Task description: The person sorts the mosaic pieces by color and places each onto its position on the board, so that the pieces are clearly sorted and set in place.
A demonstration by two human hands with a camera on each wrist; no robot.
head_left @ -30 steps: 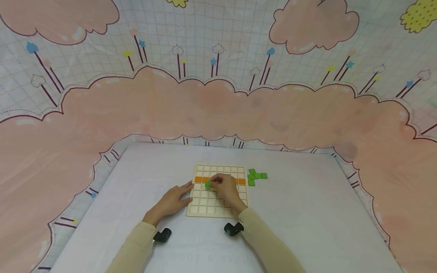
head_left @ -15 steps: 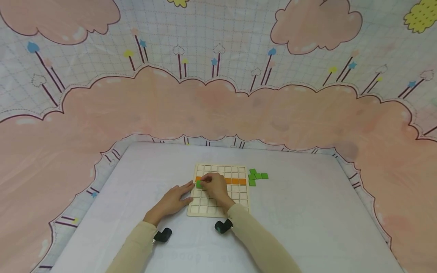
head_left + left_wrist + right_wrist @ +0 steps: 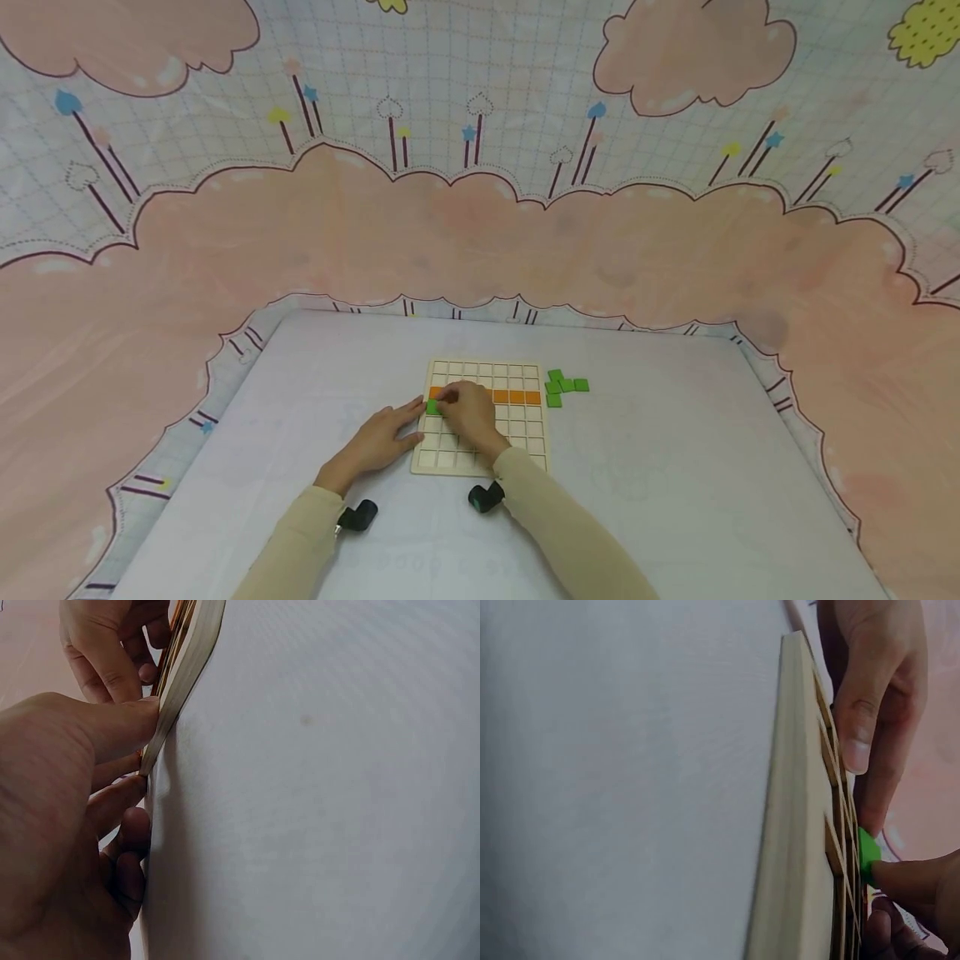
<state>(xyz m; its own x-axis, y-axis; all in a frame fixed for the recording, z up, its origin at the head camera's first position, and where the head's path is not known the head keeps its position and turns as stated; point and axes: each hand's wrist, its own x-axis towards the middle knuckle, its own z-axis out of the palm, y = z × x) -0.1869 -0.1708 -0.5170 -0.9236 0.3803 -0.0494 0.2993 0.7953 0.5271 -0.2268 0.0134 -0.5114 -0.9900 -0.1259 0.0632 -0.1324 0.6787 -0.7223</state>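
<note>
A light wooden grid board (image 3: 480,460) lies on the table, with a row of orange tiles (image 3: 517,397) across its second row from the far edge. My right hand (image 3: 471,410) pinches a green square tile (image 3: 432,407) at the left end of the row just below the orange one. In the right wrist view, thumb and fingertip hold this green tile (image 3: 868,855) at the board's grid. My left hand (image 3: 380,439) rests along the board's left edge, fingers extended. The left wrist view shows its thumb (image 3: 127,724) against the board's side (image 3: 187,671).
Several loose green tiles (image 3: 567,386) lie on the white table (image 3: 675,467) just right of the board's upper corner. A cloth with clouds and candles (image 3: 480,242) surrounds the table. Black wrist devices (image 3: 486,497) sit below both hands.
My right hand has moved left across the board with the green tile, from the middle columns to the leftmost column. My left hand has stayed at the board's left edge.
</note>
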